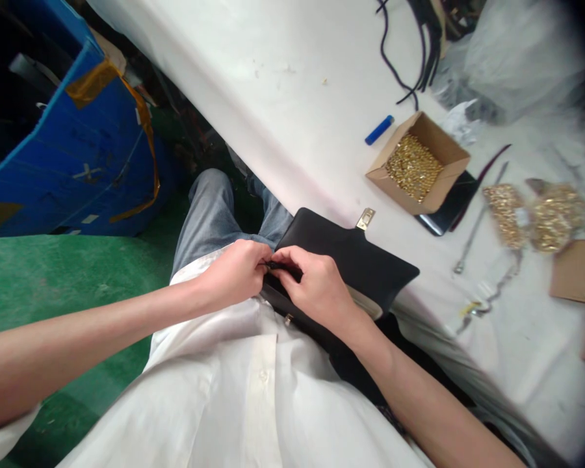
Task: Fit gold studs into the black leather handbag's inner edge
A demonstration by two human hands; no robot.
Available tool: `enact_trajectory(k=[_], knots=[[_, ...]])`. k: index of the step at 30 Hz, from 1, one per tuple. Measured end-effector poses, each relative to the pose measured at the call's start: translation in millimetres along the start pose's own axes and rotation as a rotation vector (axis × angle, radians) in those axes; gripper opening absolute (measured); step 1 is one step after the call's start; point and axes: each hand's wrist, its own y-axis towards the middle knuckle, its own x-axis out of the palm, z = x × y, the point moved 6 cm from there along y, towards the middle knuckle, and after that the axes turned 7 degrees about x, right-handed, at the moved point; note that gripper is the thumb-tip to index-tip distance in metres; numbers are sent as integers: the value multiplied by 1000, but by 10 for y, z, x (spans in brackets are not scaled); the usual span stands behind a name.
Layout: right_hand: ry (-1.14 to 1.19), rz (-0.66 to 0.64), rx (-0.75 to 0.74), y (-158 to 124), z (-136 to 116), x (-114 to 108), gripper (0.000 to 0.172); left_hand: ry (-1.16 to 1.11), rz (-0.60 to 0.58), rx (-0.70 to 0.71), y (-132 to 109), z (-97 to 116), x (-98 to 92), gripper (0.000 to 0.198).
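Our left hand [234,273], right hand [319,286], fingers nearly closed, pinch small black tab [274,265] on smooth black leather bag [355,257].

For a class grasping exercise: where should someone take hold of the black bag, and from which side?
Take the flat, bare far corner of the black bag, coming from the table side. The left hand and right hand crowd the opposite end around a small black piece.
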Motion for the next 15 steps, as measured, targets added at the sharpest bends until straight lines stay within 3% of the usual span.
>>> enact_trajectory(k=[8,15], knots=[[-135,63,-15,-41,-99,32,31,-168,40,8,-86,-101,36,26],[-72,62,-36,-28,-52,18,30,-173,38,9,-69,-136,42,18]])
